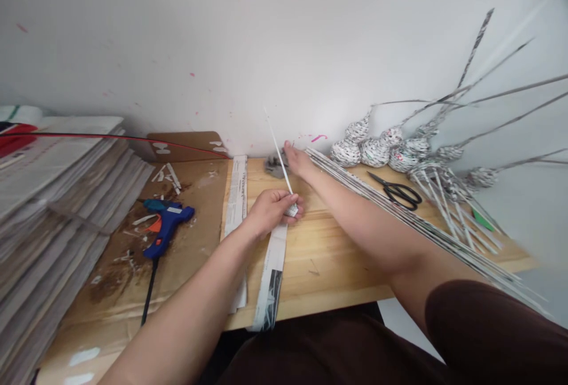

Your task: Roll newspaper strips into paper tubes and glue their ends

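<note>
My left hand [277, 210] is closed on a newspaper strip [271, 272] at the middle of the wooden table. A thin white stick [278, 151] rises from its fingers, leaning up and left. The strip's lower end hangs over the table's front edge. My right hand [298, 160] reaches to the back of the table, beside a small grey crumpled thing [275, 165]. Whether its fingers hold anything is hidden from me. Beneath my left forearm, more flat newspaper strips [237, 196] lie left of my left hand.
Long paper sticks [377, 196] run under my right arm. Black scissors [397, 190] and woven paper shapes [375, 151] lie at the right. A blue glue gun [167, 231] rests on cardboard [195, 267], beside stacked newspapers [66, 213] at the left.
</note>
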`<action>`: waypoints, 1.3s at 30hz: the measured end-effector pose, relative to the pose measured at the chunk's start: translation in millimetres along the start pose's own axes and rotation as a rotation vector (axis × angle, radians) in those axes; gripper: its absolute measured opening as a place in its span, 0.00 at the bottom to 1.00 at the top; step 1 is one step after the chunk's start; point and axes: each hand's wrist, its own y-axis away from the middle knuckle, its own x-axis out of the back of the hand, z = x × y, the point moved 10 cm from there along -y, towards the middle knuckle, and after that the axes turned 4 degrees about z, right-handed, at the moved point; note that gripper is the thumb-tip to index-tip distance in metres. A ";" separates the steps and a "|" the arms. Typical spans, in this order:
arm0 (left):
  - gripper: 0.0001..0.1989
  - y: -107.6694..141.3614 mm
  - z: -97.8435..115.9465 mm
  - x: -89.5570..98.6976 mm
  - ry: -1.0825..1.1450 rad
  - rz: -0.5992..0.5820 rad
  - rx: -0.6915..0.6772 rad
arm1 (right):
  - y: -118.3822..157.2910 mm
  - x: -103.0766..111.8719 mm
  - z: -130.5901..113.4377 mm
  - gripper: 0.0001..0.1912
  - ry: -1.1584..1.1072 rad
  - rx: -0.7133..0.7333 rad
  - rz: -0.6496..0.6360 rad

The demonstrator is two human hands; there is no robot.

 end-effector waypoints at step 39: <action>0.14 11.3 -4.9 -21.2 -0.155 -0.130 0.032 | 111.7 16.8 -6.3 0.19 -0.797 0.021 -0.494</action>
